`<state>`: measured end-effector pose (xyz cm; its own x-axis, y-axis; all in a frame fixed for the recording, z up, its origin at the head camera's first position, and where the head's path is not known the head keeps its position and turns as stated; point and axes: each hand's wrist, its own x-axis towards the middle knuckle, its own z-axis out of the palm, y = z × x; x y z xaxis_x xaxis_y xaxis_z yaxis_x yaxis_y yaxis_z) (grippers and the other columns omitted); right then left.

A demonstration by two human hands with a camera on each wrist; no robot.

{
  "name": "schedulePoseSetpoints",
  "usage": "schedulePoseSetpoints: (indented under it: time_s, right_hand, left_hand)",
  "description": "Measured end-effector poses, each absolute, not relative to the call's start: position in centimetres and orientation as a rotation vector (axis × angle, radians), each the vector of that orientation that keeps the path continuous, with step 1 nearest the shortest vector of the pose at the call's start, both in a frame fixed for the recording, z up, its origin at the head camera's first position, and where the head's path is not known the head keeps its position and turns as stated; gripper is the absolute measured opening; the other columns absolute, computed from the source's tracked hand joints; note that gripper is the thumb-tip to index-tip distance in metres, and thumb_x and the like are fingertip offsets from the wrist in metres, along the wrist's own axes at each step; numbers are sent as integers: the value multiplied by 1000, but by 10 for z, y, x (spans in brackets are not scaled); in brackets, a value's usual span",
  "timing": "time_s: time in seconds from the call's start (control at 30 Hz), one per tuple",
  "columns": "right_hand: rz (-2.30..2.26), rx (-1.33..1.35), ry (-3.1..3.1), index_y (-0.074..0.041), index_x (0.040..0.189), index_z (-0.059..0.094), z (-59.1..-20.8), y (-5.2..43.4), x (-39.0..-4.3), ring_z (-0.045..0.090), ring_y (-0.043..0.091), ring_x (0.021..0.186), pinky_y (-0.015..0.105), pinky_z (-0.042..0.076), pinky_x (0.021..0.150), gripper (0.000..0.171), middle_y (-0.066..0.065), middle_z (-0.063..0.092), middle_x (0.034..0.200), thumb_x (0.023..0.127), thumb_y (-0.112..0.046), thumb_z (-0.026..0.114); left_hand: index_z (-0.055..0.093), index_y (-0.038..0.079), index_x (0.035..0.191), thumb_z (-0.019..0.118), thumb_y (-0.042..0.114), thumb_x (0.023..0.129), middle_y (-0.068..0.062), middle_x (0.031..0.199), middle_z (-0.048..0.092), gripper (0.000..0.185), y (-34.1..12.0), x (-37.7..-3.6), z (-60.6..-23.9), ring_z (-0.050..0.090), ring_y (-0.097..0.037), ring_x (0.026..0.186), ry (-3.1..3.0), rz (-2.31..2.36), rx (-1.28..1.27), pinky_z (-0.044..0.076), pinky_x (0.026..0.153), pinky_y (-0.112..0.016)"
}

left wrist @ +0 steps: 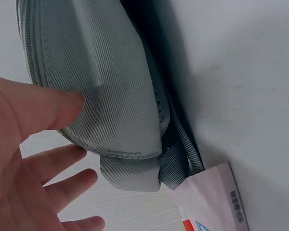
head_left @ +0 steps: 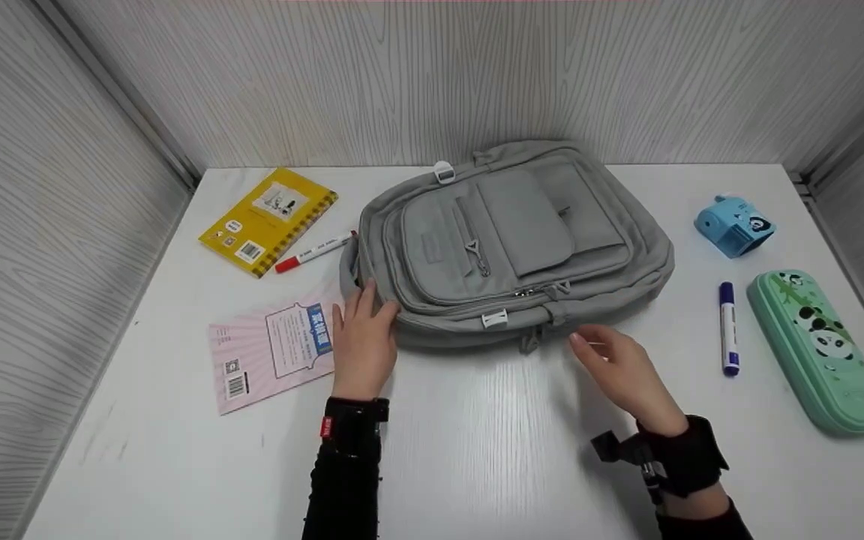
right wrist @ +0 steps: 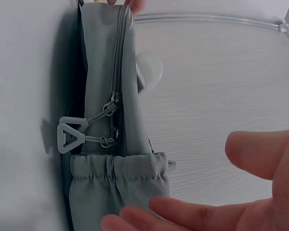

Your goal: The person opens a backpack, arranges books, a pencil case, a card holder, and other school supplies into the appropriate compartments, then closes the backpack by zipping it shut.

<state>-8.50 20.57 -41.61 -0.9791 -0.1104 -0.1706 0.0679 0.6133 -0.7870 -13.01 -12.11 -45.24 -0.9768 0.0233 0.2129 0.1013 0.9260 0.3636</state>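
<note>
The grey backpack (head_left: 507, 247) lies flat, long axis nine-to-three; left hand (head_left: 361, 341) touches it with relaxed fingers, right hand (head_left: 619, 371) hovers loosely spread.

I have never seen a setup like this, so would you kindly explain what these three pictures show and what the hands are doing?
There is no machine here: a person wears three cameras, one on the head and one on each wrist. The wide picture is the head view, looking down at a white table.

In the middle lies a grey backpack. To its left are a yellow notebook, a red marker and a pink booklet. To its right are a blue sharpener, a blue marker and a green panda pencil case.

The left hand rests straight fingers on the backpack's corner. The right hand hovers open near the zipper pulls, with no grip on anything. The two close-ups are the wrist views.
</note>
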Motion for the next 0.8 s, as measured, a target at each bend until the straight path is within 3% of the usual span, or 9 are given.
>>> schedulePoseSetpoints:
  time_s: [0.2, 0.3, 0.53, 0.67, 0.8]
  right_hand:
    - [-1317, -69, 2609, 9, 143, 43, -420, 206, -87, 49, 47, 133, 54, 40, 111, 53, 32, 46, 147, 107, -29, 42]
    - [-1318, -46, 2619, 11, 142, 43, -419, 207, -89, 49, 47, 133, 55, 40, 111, 52, 33, 46, 146, 107, -27, 42]
    - [-1340, 59, 2647, 11, 139, 46, -417, 217, -91, 52, 48, 129, 54, 44, 106, 52, 33, 50, 142, 107, -31, 41]
    - [-1377, 133, 2634, 13, 144, 38, -418, 225, -95, 59, 43, 120, 38, 51, 96, 58, 33, 52, 137, 107, -33, 38]
    - [-1465, 182, 2534, 12, 154, 13, -422, 231, -98, 66, 23, 105, 18, 51, 82, 70, 34, 49, 136, 107, -35, 36]
  left_hand:
    - [76, 12, 97, 71, 9, 88, -17, 139, 56, 11, -116, -127, -448, 50, -39, 129, -2837, -588, -189, 39, 111, -54]
    - [78, 13, 92, 73, 9, 86, -12, 124, 63, 8, -112, -124, -443, 54, -36, 119, -2828, -583, -272, 44, 103, -51]
    - [81, 16, 83, 78, 7, 78, -3, 88, 68, 10, -96, -112, -429, 51, -24, 86, -2844, -566, -481, 45, 76, -38]
    - [80, 18, 79, 83, 14, 75, 2, 79, 69, 7, -80, -103, -423, 54, -21, 77, -2815, -507, -649, 44, 70, -34]
    - [79, 20, 77, 83, 22, 76, 5, 75, 69, 5, -58, -92, -424, 60, -17, 74, -2743, -428, -821, 48, 66, -29]
